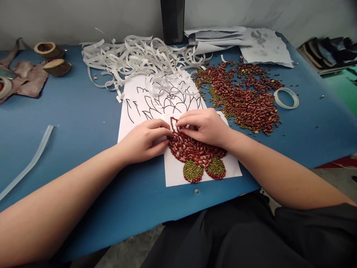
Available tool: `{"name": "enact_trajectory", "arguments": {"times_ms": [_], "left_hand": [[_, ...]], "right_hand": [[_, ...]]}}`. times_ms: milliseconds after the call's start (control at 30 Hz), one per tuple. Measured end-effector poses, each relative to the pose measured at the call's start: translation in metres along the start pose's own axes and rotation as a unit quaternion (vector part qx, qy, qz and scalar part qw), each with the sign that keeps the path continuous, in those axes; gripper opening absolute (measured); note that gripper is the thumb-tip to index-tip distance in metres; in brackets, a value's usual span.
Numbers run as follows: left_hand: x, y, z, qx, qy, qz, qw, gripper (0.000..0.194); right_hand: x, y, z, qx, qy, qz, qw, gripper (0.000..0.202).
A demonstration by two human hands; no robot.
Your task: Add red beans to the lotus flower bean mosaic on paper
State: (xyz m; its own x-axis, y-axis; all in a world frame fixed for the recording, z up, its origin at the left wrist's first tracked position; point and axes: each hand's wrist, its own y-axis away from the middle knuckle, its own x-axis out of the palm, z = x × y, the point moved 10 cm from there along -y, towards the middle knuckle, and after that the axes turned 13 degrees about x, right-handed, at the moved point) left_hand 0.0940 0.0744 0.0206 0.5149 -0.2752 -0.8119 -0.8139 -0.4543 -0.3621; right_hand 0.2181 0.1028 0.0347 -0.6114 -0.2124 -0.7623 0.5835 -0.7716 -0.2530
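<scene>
Just below the middle of the head view, a white sheet (pixel 175 176) carries a picture made of red speckled beans (pixel 182 149). Two round patches of green beans (pixel 193 170) with red bean edging sit at its bottom. At the picture's left edge, my left hand (pixel 149 139) has its fingers bent, the tips close together against the beans. From the right, my right hand (pixel 206 126) reaches over the upper part, thumb and forefinger drawn together beside a narrow bean outline. Anything between the fingertips of either hand is too small to make out.
Behind lies a sheet with a black flower drawing (pixel 128 109), partly under curled paper strips (pixel 136 56). Loose red and green beans (pixel 251 106) spread at right, near a tape roll (pixel 286 98) and crumpled papers (pixel 264 46). Wooden pieces (pixel 57 67) and a pale strip (pixel 33 160) lie left.
</scene>
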Motion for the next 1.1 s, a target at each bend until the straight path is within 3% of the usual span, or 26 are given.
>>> {"name": "enact_trajectory", "arguments": {"times_ms": [467,633,933,1100], "left_hand": [[-0.001,0.001,-0.002,0.014,-0.007,-0.007,1.0,0.027],[-0.002,-0.001,-0.005,0.021,-0.011,-0.007,1.0,0.027],[-0.003,-0.001,-0.006,0.032,-0.014,-0.017,0.999,0.025],[-0.004,-0.001,-0.006,0.033,-0.014,-0.018,0.999,0.024]], "right_hand": [[0.002,-0.001,0.003,-0.01,0.025,0.011,1.0,0.017],[0.0,0.002,0.007,-0.047,0.03,-0.007,0.998,0.016],[0.008,0.011,0.017,-0.132,0.13,-0.012,0.983,0.024],[0.006,0.012,0.018,-0.134,0.139,-0.019,0.981,0.023]]}}
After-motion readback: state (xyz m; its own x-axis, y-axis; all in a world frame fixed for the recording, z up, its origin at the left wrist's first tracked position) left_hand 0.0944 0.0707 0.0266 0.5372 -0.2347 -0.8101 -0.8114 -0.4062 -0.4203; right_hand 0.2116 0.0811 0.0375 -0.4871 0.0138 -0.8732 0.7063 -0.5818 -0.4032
